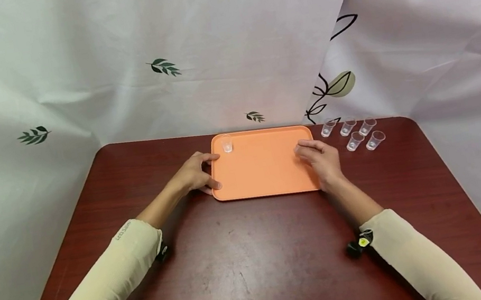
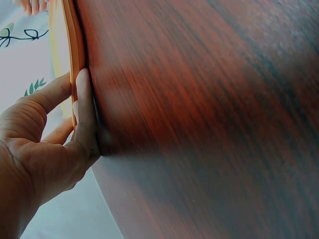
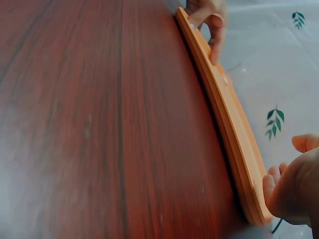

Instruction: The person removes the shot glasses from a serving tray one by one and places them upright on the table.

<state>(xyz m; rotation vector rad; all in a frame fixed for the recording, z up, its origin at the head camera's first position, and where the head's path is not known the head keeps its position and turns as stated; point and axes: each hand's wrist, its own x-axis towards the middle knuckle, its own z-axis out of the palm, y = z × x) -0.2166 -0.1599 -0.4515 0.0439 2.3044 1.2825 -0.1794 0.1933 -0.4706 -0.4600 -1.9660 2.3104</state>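
An orange tray lies flat on the table close to the wall. At its left edge my left hand grips the rim; in the left wrist view, the fingers of that hand lie over and along the tray's side. A small clear cup stands in the tray's far left corner. Over the tray's right side is my right hand, with a pale clear cup at its fingertips, mostly hidden and blurred. The right wrist view shows that hand's fingers curled, without the cup visible.
Several more clear cups stand in a group right of the tray, near the table's far edge. The dark red-brown table stretches toward me. A white cloth with leaf prints hangs behind it and along the sides.
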